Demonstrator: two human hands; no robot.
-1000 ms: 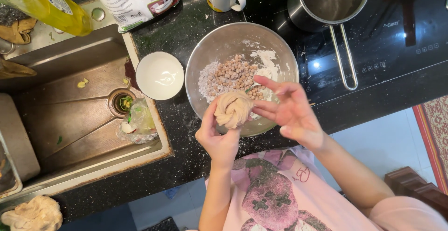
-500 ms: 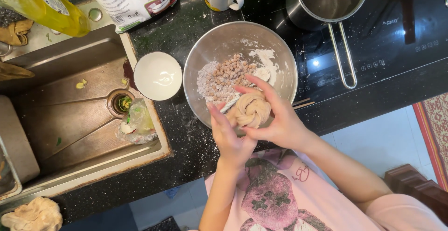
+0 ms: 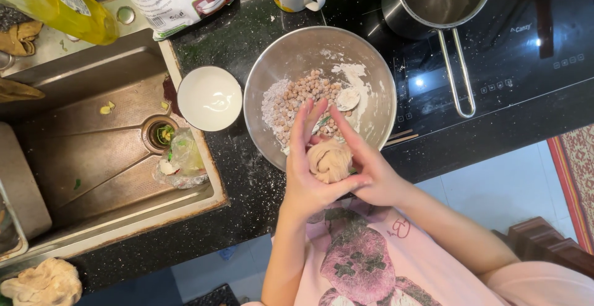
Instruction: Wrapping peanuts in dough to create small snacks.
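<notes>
Fingers [image 3: 307, 134] of both hands curl around a lump of tan dough [image 3: 329, 160], left hand [image 3: 304, 179] and right hand [image 3: 371, 173] cupping it over the near rim of a steel bowl [image 3: 377, 105], so crumbs drop among the floured dough balls [image 3: 300, 95].

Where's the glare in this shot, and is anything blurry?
Head view: bright glare spots sit on the black cooktop by the pot handle, and the steel bowl shows soft reflections. The left hand, right hand and dough look sharp, with even overhead light and faint shadows.
</notes>
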